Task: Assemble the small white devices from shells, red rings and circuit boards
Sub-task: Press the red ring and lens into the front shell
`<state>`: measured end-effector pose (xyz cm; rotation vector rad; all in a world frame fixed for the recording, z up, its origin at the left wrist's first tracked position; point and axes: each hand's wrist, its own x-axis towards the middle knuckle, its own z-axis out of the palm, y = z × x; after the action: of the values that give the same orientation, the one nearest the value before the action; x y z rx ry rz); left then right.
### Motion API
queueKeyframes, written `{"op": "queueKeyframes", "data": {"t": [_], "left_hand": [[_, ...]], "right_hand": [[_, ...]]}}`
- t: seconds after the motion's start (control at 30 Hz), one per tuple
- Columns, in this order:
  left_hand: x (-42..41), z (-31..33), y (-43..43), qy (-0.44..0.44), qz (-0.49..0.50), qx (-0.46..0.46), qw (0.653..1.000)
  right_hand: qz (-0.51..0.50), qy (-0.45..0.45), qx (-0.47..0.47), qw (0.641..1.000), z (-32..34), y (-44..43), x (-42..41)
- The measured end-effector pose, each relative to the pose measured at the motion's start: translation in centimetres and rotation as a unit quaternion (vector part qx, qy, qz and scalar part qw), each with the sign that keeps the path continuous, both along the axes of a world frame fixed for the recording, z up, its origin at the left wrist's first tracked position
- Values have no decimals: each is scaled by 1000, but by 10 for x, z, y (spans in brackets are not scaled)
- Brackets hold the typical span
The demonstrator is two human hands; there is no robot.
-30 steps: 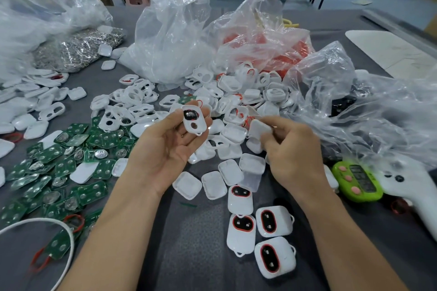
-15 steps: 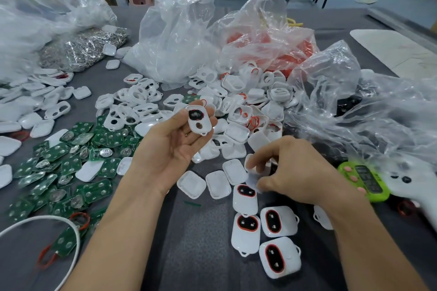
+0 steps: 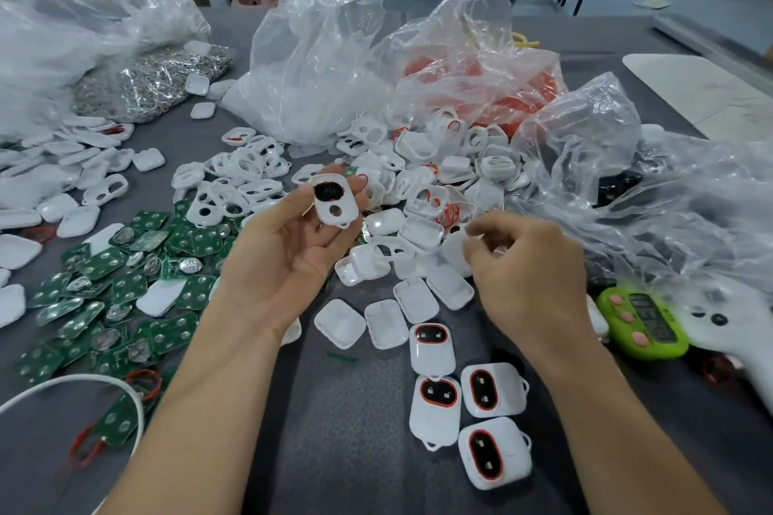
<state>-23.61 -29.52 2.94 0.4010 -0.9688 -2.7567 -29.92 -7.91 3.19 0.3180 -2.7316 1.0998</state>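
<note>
Over the shell pile (image 3: 422, 180), the left hand (image 3: 284, 259) pinches a white shell (image 3: 336, 201); the right hand (image 3: 527, 276) curls, blurred, grip unclear.

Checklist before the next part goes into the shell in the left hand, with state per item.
1. White front shell gripped by left hand: ok, pinched at its edges.
2. Black pad in its upper opening: ok; lower hole looks unfilled.
3. Right hand holding a part: cannot tell, motion blur.
4. Circuit boards in reach: ok, green pile at left.
5. Back shells in reach: ok, beside right hand.
6. Finished devices out of the way: ok, four lie nearer.
</note>
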Motion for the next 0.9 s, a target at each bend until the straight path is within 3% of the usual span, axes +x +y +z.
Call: {"op": "queueKeyframes", "data": {"t": [0.13, 0.27, 0.43, 0.67, 0.77, 0.9], "left_hand": [[1, -1, -2, 4, 11, 1, 1000], [0, -3, 1, -1, -2, -7, 1000], [1, -4, 8, -10, -28, -39, 999], [1, -2, 7, -4, -29, -58, 998], [1, -2, 7, -3, -26, -54, 998], [1, -1, 12, -8, -40, -48, 998]], "right_hand": [[-65, 38, 82, 994, 11, 21, -13], [-80, -66, 186, 977, 18, 43, -25], [-90, -116, 107, 983, 17, 56, -33], [-91, 41, 28, 995, 26, 75, -30], [-4, -44, 92, 995, 27, 76, -29], [32, -134, 255, 957, 18, 63, -31]]}}
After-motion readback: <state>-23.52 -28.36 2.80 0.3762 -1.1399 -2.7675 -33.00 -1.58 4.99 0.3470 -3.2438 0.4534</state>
